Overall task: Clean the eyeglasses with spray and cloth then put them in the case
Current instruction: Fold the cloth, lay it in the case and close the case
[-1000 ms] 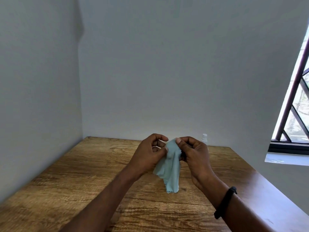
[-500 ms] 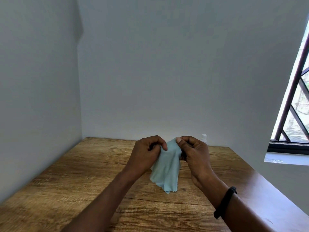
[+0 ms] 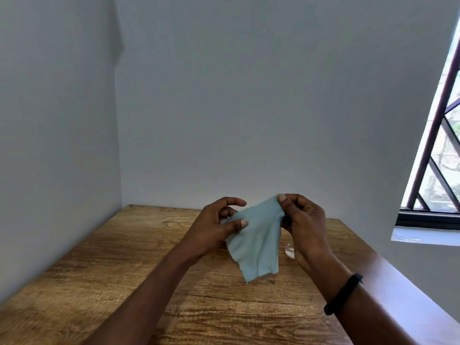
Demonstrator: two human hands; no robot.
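A light blue cloth (image 3: 256,242) hangs spread between my two hands above the wooden table (image 3: 124,270). My left hand (image 3: 214,232) pinches the cloth's left edge, thumb on its front and fingers behind it. My right hand (image 3: 303,225) grips the eyeglasses (image 3: 290,251) and pins the cloth's top corner under its thumb. Of the eyeglasses, only one clear lens below the palm and a dark bit of frame by the fingers show. No spray bottle or case is visible.
White walls close the table in at the back and on the left. A barred window (image 3: 438,158) with a sill is on the right. I wear a black band (image 3: 343,297) on my right wrist.
The bunched cloth has been pulled open and now hangs wider. My hands have moved apart, the right one shifting right and covering the white bottle top seen behind it earlier.
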